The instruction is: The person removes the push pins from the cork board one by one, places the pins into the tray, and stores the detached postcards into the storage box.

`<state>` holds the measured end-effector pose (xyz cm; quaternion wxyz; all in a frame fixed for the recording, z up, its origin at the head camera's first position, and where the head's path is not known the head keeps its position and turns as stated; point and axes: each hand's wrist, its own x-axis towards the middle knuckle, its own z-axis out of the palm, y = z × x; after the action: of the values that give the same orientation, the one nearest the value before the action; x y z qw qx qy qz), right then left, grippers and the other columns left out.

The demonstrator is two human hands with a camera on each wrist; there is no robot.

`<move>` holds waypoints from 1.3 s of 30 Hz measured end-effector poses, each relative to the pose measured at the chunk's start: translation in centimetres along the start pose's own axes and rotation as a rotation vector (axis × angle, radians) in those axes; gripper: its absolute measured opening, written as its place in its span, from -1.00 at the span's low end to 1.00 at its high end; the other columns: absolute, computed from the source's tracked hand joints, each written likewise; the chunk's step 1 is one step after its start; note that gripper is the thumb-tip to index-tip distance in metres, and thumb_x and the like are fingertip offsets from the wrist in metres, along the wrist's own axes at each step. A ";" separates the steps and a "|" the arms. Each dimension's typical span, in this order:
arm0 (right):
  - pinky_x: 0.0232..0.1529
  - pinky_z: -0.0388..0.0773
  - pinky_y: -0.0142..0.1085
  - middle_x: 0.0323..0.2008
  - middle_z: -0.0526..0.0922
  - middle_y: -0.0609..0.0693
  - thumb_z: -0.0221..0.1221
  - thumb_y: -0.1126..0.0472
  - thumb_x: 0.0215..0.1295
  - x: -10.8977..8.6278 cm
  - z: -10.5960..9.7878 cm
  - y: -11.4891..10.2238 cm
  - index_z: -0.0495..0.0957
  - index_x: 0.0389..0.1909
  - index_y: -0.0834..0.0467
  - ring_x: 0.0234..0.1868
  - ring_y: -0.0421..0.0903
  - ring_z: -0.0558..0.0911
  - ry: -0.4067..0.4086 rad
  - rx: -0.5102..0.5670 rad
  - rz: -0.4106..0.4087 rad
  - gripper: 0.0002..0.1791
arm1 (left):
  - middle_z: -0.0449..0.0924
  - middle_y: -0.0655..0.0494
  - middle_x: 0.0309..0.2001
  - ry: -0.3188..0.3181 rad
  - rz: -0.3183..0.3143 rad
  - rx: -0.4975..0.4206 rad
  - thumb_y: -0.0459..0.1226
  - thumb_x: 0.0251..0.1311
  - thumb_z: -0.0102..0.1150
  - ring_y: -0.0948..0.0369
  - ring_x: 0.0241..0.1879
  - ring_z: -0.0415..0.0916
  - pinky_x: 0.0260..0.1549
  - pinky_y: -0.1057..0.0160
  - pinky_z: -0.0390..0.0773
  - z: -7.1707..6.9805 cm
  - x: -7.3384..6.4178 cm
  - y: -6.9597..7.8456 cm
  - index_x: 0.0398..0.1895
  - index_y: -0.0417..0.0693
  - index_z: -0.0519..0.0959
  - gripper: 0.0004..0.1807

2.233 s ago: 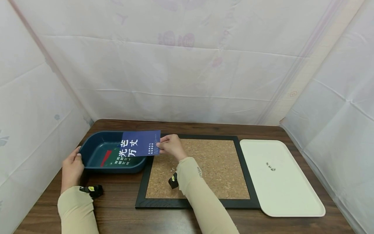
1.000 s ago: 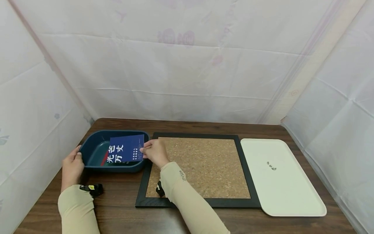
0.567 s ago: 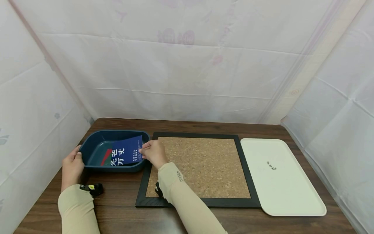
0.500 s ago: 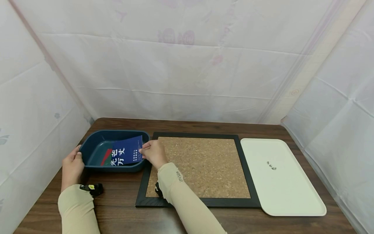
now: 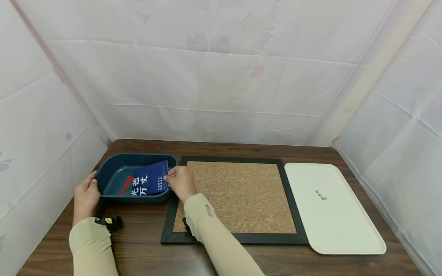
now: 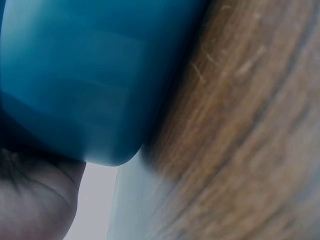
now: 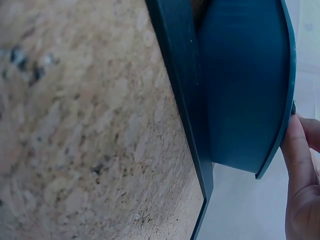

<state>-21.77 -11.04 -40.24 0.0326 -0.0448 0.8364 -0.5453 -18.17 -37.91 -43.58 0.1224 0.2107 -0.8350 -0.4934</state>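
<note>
A deep teal plastic basin [image 5: 114,156] stands at the left of the table. My left hand [image 5: 85,195] holds its left end by the rim; in the left wrist view the palm lies under the basin's outer wall [image 6: 90,75]. Inside is a dark blue card [image 5: 152,176] with large white characters, tilted, its right end raised. My right hand [image 5: 183,182] pinches that right edge just at the basin's right rim. Under the blue card, a green card with a red patch [image 5: 126,184] shows only in part. The right wrist view has my fingers [image 7: 298,155] against the rim.
A black-framed cork board [image 5: 241,197] lies in the middle, its left frame close against the basin, under my right forearm. To its right is a white tray [image 5: 345,230] with several small shiny pieces [image 5: 320,195] on it. White sheeting [image 5: 221,96] walls the back and sides.
My right hand has carried the blue card leftward and down into the basin, then stayed nearly still over the last half second. My left hand keeps its hold on the basin.
</note>
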 end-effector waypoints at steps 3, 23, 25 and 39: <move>-0.60 0.50 -0.50 -0.55 0.69 -0.04 0.32 0.27 0.17 0.0 0.1 0.0 0.66 -0.37 0.21 -0.62 -0.32 0.56 0.006 -0.001 0.003 -0.92 | -0.11 -0.20 0.49 0.002 -0.002 0.002 -0.20 0.48 -0.54 -0.06 0.49 -0.19 0.47 -0.03 -0.12 0.0 0.0 0.1 0.50 -0.17 -0.03 -0.43; -0.46 0.56 -0.51 -0.38 0.75 0.00 0.31 0.18 0.21 -0.2 0.4 -0.4 0.71 -0.33 0.20 -0.43 -0.28 0.65 0.065 -0.247 -0.064 -0.85 | -0.12 -0.22 0.48 0.006 0.013 0.017 -0.21 0.47 -0.53 -0.08 0.49 -0.21 0.47 -0.04 -0.13 0.0 0.1 0.0 0.49 -0.20 -0.03 -0.43; -0.46 0.56 -0.50 -0.38 0.75 0.00 0.32 0.18 0.20 -0.2 0.4 -0.4 0.71 -0.33 0.20 -0.43 -0.27 0.65 0.069 -0.251 -0.066 -0.85 | -0.12 -0.21 0.48 0.006 0.011 0.017 -0.21 0.47 -0.54 -0.08 0.49 -0.20 0.47 -0.04 -0.13 0.0 0.1 0.0 0.49 -0.20 -0.03 -0.43; -0.53 0.47 -0.58 -0.42 0.76 -0.03 0.33 0.16 0.19 -0.1 0.4 -0.5 0.74 -0.38 0.17 -0.50 -0.34 0.61 0.068 -0.314 -0.136 -0.86 | -0.17 -0.17 0.50 -0.022 -0.008 0.000 -0.18 0.49 -0.56 -0.03 0.50 -0.25 0.47 -0.03 -0.16 -0.1 0.1 -0.1 0.51 -0.14 -0.08 -0.43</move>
<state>-21.59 -11.61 -40.00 -0.0400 -0.0876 0.9069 -0.4101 -18.24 -38.10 -43.64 0.1110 0.2087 -0.8354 -0.4962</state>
